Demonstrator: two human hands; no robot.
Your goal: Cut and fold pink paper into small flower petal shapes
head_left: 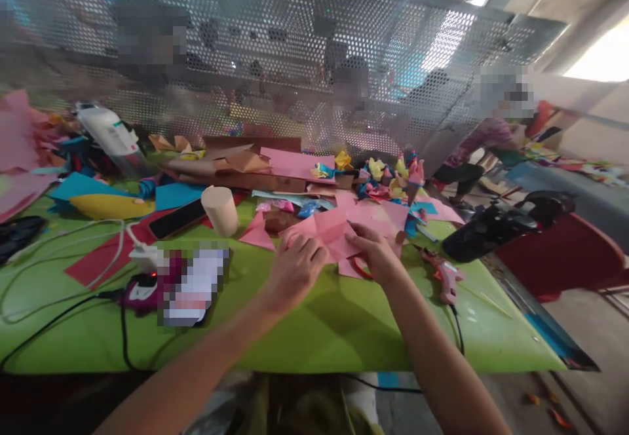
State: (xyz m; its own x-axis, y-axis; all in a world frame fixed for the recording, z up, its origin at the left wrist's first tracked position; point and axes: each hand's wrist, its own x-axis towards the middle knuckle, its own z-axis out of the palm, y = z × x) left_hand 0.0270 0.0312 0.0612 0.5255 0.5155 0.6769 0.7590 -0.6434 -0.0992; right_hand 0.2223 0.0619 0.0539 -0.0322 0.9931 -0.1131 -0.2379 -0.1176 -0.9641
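Observation:
A folded pink paper sheet (328, 230) lies on the green table cover (314, 330) in front of me. My left hand (295, 268) rests on its left part with the fingers curled down, pressing the paper. My right hand (376, 251) pinches the sheet's right edge between thumb and fingers. Red-handled scissors (361, 270) lie partly hidden under my right hand.
A beige paper cup (221, 210) and a black phone (177, 219) stand left of the paper. A pink glue gun (445, 276) lies to the right. Coloured paper scraps (388, 179), cables (73, 271), a white bottle (111, 133) and a perforated metal screen (295, 61) lie beyond.

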